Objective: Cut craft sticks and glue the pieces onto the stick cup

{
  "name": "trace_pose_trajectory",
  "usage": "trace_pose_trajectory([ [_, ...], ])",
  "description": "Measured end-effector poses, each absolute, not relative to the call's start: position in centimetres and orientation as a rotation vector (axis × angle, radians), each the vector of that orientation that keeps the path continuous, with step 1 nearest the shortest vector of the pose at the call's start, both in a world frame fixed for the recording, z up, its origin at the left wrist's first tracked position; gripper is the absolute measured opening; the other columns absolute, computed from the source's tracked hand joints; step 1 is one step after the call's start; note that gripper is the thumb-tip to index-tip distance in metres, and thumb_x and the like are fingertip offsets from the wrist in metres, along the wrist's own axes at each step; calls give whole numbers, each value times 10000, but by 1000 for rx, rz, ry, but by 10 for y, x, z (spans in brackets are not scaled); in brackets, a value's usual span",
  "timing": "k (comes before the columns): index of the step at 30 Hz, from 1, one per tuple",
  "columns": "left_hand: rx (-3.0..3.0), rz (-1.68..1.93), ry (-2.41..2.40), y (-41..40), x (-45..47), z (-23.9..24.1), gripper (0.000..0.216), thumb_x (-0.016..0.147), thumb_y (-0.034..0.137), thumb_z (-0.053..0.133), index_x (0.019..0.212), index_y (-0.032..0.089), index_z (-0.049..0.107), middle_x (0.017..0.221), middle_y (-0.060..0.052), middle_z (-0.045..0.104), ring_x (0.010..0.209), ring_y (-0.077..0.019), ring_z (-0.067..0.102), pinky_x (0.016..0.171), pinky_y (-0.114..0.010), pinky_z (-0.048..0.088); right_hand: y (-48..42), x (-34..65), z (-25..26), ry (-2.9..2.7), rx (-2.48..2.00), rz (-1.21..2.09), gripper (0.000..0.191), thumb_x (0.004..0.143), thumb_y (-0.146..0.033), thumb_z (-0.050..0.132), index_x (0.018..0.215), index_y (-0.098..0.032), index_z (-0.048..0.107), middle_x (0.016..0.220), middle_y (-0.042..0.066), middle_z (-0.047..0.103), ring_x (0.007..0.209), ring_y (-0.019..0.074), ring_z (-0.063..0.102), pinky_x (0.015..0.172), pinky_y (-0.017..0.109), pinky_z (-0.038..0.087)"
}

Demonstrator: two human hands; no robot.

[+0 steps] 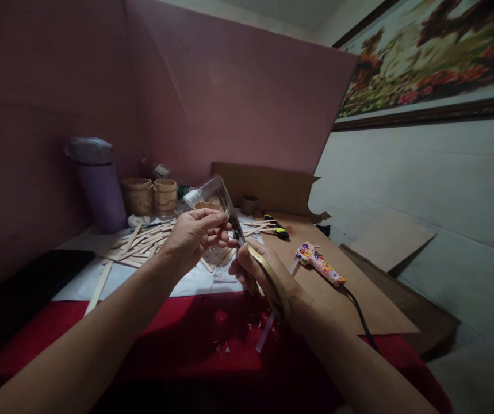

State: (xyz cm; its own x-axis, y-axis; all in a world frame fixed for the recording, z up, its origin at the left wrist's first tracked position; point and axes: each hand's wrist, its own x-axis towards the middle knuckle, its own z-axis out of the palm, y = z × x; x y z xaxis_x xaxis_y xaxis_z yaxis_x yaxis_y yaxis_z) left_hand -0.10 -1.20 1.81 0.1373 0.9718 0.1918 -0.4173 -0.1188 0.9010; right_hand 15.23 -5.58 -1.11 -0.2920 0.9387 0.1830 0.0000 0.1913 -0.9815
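Note:
Large scissors (268,267) with yellow-gold handles are gripped in my right hand (264,276), fingers wrapped round the loops. Their dark blades point up and away, close beside my left fingertips. My left hand (197,233) pinches a small pale piece (227,214), possibly wood, between thumb and fingers near the blades; most of it is hidden. Behind and left of that hand lies a pile of flat wooden sticks (145,244) on white paper (72,290). Small pale scraps (228,348) are scattered on the red cloth (186,328) below the hands.
A flowered hot glue gun (320,264) with a black cord lies on the brown cardboard (359,305) at right. A yellow-black cutter (280,232) lies behind. At back left stand a purple container (102,195), wooden-looking cups (164,195) and a clear plastic container (210,187).

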Motion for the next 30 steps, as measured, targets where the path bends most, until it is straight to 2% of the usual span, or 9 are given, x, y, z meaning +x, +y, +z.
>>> trace_pose_trajectory([
  [4,1092,1369,712,-11,-3,18,223,641,186,780,680,95,580,614,-54,654,445,-90,565,390,-173,429,-61,153,-9,-1528,-931,1256,633,700,-768,591,977,-199,596,557,-52,518,416,79,395,418,229,277],
  [9,1121,1381,715,-9,-4,17,236,629,207,791,663,102,582,597,-42,647,423,-80,543,391,-177,411,-44,154,-19,-1565,-904,1246,647,630,-766,651,924,-191,603,574,-40,523,454,91,418,441,239,300],
  [20,1171,1396,745,-9,-6,16,260,585,233,822,646,97,608,581,-42,644,411,-96,545,381,-198,404,-38,153,-24,-1563,-874,1188,616,610,-754,682,873,-199,630,609,-10,526,532,132,497,473,260,355],
  [25,1144,1384,771,-9,-6,16,200,610,202,777,642,96,611,572,-43,640,400,-92,534,371,-196,392,-38,155,-26,-1569,-890,1191,585,627,-778,646,725,-206,575,509,-49,414,452,96,385,414,249,289],
  [30,1142,1370,826,-10,-6,18,171,605,179,748,605,99,596,544,-38,618,367,-74,496,346,-181,347,-38,156,-27,-1581,-915,1201,587,632,-790,627,708,-214,549,501,-59,372,444,90,333,406,254,246],
])
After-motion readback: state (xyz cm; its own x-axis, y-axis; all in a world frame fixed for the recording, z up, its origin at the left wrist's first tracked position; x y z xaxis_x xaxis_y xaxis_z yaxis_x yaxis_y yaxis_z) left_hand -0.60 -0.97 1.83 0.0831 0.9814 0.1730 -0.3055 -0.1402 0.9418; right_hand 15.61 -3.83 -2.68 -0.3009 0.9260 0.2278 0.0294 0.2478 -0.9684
